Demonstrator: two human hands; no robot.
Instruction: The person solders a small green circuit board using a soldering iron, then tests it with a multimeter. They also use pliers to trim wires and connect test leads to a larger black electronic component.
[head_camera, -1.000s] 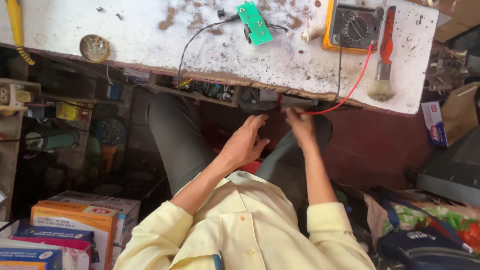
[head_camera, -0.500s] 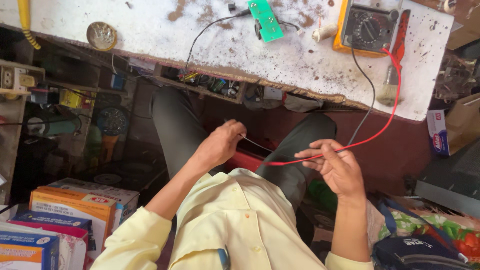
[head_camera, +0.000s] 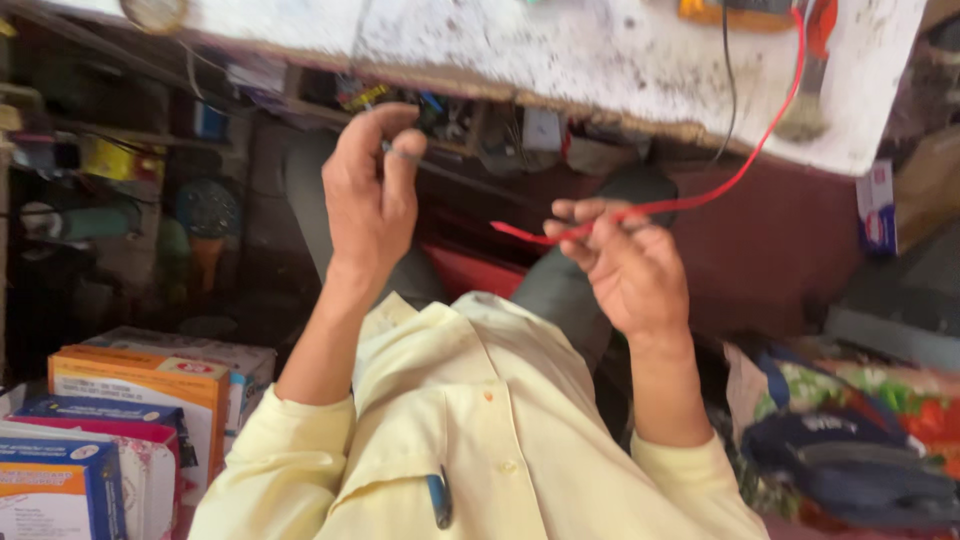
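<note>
At far left, low in the view, a stack of cardboard boxes (head_camera: 120, 420) in orange, blue and pink stands on the floor, with cluttered dark shelves (head_camera: 110, 170) above it. Further right, the left hand (head_camera: 370, 195) is raised below the edge of the bench (head_camera: 560, 60); its grip is narrow, thumb and forefinger pinched on something thin and dark, too small to name. A pale yellow shirt (head_camera: 470, 430) fills the lower middle, a blue pen (head_camera: 438, 500) clipped in its pocket. To the right of centre, the right hand (head_camera: 620, 265) holds the red wire (head_camera: 690, 205): the fingers curl around it loosely, and its free end pokes out leftward, between the two hands. From that hand the red wire rises in a curve to the top of the bench, beside a black wire (head_camera: 727, 80) that hangs over the edge. Up there sits a yellow multimeter (head_camera: 735, 10), only partly in view. At far right, a dark blue bag (head_camera: 850, 465) lies on patterned cloth (head_camera: 880, 400).
</note>
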